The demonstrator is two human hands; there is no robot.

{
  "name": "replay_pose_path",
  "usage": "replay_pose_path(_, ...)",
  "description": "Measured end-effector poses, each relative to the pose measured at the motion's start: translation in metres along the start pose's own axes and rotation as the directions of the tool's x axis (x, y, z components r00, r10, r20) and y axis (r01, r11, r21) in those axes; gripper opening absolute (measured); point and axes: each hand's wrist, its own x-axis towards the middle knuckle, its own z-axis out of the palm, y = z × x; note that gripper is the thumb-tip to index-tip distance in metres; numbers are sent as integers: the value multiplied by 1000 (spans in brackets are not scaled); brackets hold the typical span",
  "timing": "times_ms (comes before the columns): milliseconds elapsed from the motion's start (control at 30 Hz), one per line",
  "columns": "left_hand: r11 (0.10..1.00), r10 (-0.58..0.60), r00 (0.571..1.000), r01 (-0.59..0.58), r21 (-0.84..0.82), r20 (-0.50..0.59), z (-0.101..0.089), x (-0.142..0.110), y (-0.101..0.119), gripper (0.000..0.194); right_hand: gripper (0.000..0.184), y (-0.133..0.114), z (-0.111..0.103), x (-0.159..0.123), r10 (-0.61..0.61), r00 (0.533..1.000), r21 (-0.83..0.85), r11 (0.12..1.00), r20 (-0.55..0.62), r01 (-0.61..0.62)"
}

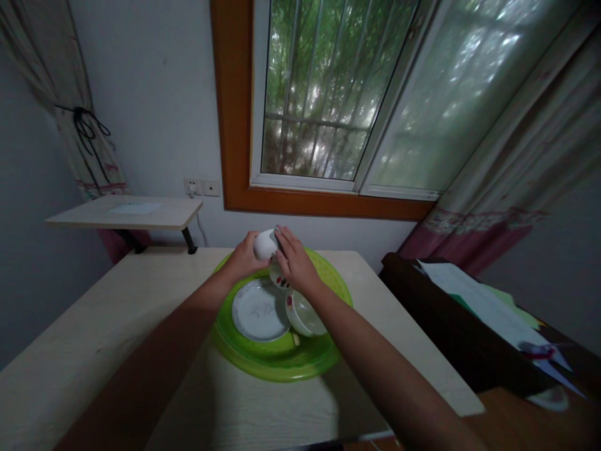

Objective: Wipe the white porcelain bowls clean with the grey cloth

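My left hand [245,255] is closed around the left side of a small white cup [265,245], which is tilted above the far part of a green basin [282,371]. Against the cup's right side presses my right hand [297,258]; a greyish bit, perhaps a cloth, shows at its fingertips, too small to name. Below my hands, a white plate [261,311] with a faint pattern lies in the basin. To its right is a bowl [306,315] with a red flower. Another patterned bowl [278,274] is partly hidden behind my right hand.
The basin stands on a pale wooden table [154,294]. A small raised shelf [173,216] is at the back left. Beyond the table's right edge, a dark piece of furniture [451,326] bears papers [474,300]. A short light stick [295,339] lies in the basin.
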Motion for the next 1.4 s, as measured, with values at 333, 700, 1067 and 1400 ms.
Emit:
replay_pose_path(333, 1000, 1, 1000, 0, 22, -12, 0, 1, -7, 69, 59, 14, 9, -2, 202, 979, 77, 977, -27, -199)
replay_pose_path(700, 1000, 27, 999, -27, 4, -27, -1, 2, -11, 71, 57, -14, 0, 3, -141, 981, -114, 981, 134, 156)
replay_pose_path(1067, 1000, 7, 999, -6, 13, -43, 2, 2, -9, 69, 59, 20, 9, -3, 228, 973, 101, 970, -43, -223)
replay_pose_path(1400, 987, 113, 993, -115, 109, 23, 1, 1, -8, 61, 55, -5, 1, 2, -88, 995, -72, 993, 46, 91)
